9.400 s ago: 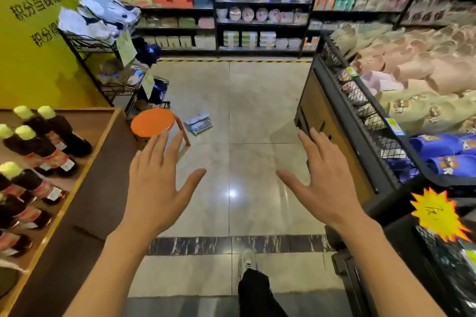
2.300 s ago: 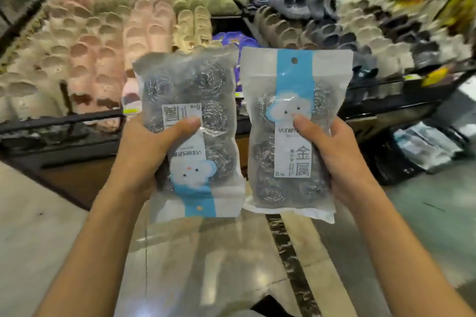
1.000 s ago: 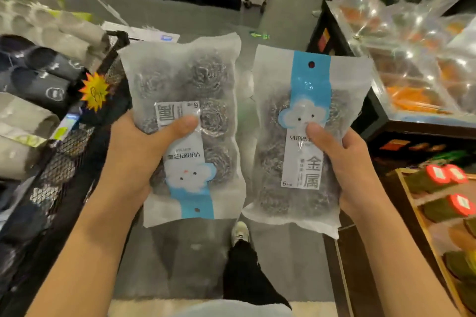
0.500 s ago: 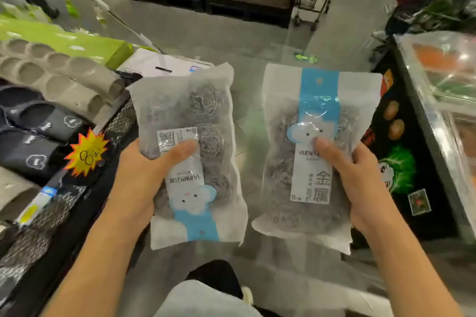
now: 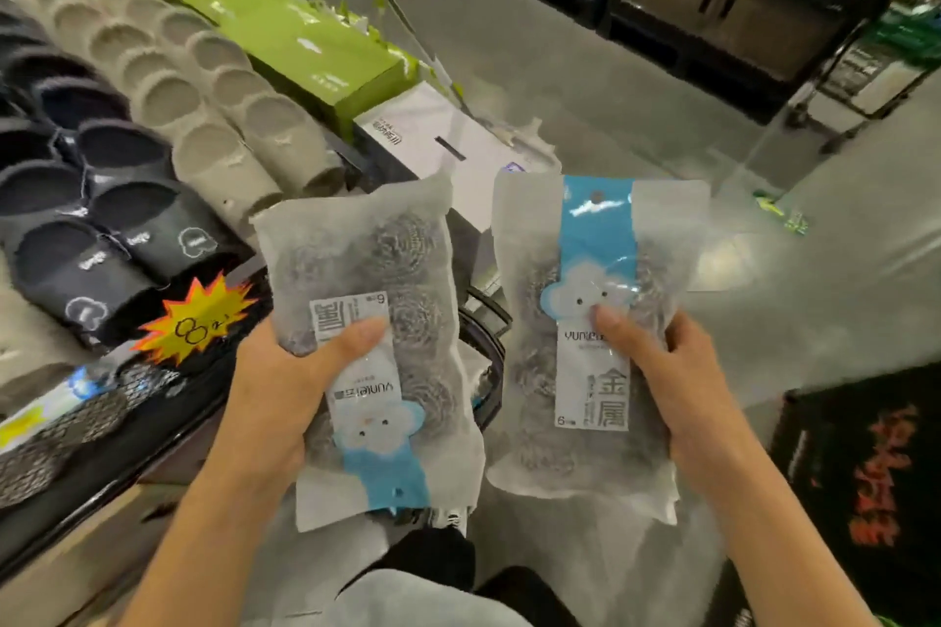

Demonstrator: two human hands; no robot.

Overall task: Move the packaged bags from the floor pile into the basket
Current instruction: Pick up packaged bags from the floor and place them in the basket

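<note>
While both bags are held up side by side, the left bag (image 5: 377, 346) (label upside down) is gripped by the left hand (image 5: 285, 392), thumb across its front. The right bag (image 5: 585, 336) is clamped likewise in the right hand (image 5: 677, 392), with a dark basket rim (image 5: 489, 321) glimpsed between them.

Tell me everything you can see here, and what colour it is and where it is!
scrubber bags: two, clear with blue and white labels, one in each hand, the left one upside down
dark slippers: several, black, display at left
beige slippers: many, rows on the same display
price star: one, orange and yellow, on the display's edge
green boxes: a few, behind the slippers
white box: one, behind the bags
floor: grey, shiny
left hand: grips the upside-down bag
right hand: grips the upright bag
</note>
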